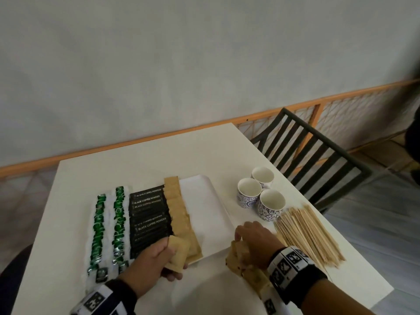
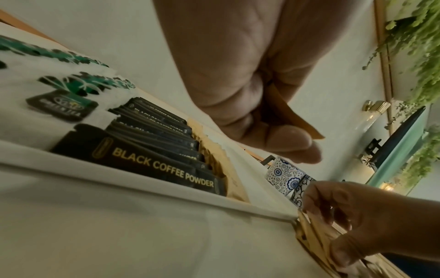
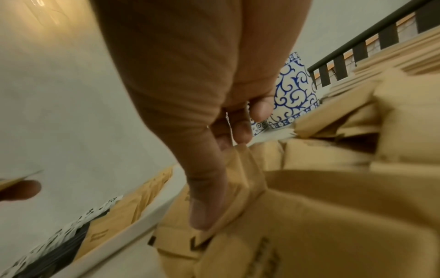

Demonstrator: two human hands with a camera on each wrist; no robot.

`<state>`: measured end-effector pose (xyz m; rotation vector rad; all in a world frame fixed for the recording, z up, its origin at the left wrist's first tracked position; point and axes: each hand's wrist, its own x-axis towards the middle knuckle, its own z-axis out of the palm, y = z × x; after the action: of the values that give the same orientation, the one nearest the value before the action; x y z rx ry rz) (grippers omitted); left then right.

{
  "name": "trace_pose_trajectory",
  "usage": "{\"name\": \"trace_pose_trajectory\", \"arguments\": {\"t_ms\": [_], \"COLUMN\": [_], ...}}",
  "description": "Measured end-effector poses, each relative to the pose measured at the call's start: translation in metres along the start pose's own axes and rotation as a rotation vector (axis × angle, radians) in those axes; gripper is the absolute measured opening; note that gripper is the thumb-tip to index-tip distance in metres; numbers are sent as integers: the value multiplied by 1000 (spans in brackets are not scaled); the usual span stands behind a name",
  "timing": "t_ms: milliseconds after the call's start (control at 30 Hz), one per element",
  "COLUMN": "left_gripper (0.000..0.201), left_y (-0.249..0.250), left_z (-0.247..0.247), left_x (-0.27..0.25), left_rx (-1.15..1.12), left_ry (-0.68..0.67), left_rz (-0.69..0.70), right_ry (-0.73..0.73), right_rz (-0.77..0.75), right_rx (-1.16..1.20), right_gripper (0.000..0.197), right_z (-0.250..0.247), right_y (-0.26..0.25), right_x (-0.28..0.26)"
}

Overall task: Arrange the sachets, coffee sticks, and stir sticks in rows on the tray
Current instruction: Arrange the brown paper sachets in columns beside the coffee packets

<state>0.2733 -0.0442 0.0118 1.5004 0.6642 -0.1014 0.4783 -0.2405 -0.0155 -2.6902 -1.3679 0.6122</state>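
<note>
A left hand [image 1: 148, 261] curls round a brown sachet [image 1: 177, 252] over the white tray's [image 1: 208, 214] near edge, beside the brown row; the tray's right half lies bare. The right hand [image 1: 254, 241] pinches a sachet from the loose pile [image 1: 246, 267] just off the tray's near-right corner, stir sticks [image 1: 306, 235] right.
</note>
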Motion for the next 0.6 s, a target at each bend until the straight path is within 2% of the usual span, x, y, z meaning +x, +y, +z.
{"name": "trace_pose_trajectory", "arguments": {"t_ms": [100, 200, 300, 367, 433, 533, 600], "left_gripper": [27, 29, 41, 60, 64, 40, 30], "left_y": [1, 2, 6, 9, 10, 11, 14], "left_z": [-1, -2, -1, 0, 1, 2, 0], "left_x": [0, 1, 1, 2, 4, 8, 9], "left_rx": [-47, -73, -79, -49, 11, 27, 7], "left_ry": [-8, -14, 5, 39, 75, 119, 141], "left_rz": [21, 37, 67, 105, 147, 159, 156], "right_ry": [-7, -50, -87, -58, -85, -177, -209], "right_rz": [-16, -32, -97, -110, -105, -154, -184], "right_rx": [11, 8, 88, 296, 589, 953, 1060], "right_gripper": [41, 22, 11, 7, 11, 15, 13], "right_z": [3, -1, -17, -31, -41, -53, -59], "right_y": [3, 2, -7, -17, -27, -43, -53], "right_x": [0, 0, 1, 3, 5, 11, 16]}}
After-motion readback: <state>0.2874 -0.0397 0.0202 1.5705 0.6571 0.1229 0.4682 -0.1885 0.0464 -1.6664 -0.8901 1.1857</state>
